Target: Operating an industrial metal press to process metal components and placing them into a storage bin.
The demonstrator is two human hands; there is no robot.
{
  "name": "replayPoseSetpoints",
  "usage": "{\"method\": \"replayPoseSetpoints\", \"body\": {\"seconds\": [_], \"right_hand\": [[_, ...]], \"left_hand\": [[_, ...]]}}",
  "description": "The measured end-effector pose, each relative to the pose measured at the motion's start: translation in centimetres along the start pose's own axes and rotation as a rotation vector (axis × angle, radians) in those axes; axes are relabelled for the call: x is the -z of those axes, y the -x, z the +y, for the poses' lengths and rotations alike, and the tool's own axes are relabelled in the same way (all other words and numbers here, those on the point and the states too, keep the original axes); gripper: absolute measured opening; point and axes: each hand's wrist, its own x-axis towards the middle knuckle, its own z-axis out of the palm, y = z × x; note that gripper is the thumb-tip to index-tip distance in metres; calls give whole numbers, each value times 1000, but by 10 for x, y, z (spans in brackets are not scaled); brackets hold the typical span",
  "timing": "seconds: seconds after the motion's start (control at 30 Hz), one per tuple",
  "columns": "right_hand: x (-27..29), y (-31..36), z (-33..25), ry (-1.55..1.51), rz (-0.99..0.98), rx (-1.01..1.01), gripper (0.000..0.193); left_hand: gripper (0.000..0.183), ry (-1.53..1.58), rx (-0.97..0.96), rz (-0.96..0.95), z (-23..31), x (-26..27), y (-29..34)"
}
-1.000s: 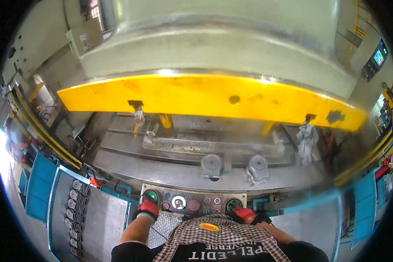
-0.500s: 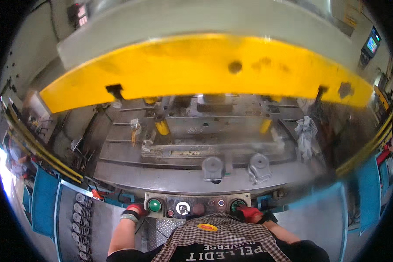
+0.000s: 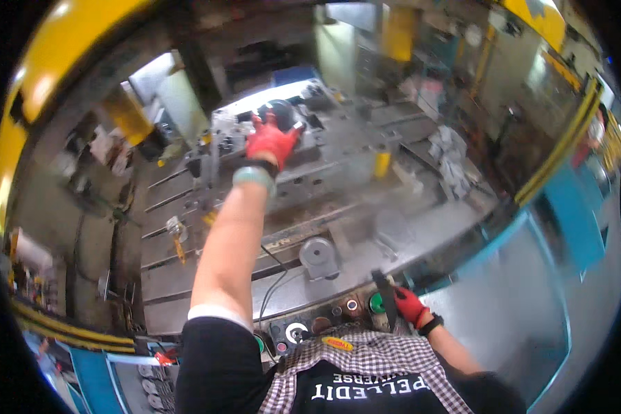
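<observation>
My left hand (image 3: 274,141), in a red glove, reaches far over the die block (image 3: 338,148) of a press. Its fingers are spread over a dark round part (image 3: 281,114) in the die; blur hides whether they touch it. My right hand (image 3: 410,307), also in a red glove, is closed around a dark, narrow bar-like tool (image 3: 385,293) beside the green button (image 3: 377,303) of the control panel. A grey formed metal part (image 3: 319,257) with a round top lies on the front of the press bed, and a second, blurred one (image 3: 393,231) sits to its right.
Yellow guide posts (image 3: 382,164) stand on the die. A grey rag (image 3: 450,160) lies on the bed's right side, and a yellow-handled brush-like item (image 3: 177,234) on its left. A yellow rail (image 3: 562,145) and a blue-edged table (image 3: 493,314) stand at right. A black cable (image 3: 274,276) hangs near my left arm.
My left hand has left the panel's left side and reached into the die. My right hand has come off the green button and now holds the dark tool. The yellow press beam has risen.
</observation>
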Motion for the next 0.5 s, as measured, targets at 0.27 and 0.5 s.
{"method": "replayPoseSetpoints", "body": {"seconds": [0.27, 0.5], "right_hand": [[30, -20, -18, -588, 320, 268, 56], [36, -98, -43, -816, 91, 298, 66]], "left_hand": [[90, -247, 91, -135, 36, -32, -60], [35, 973, -241, -231, -71, 18, -108]]}}
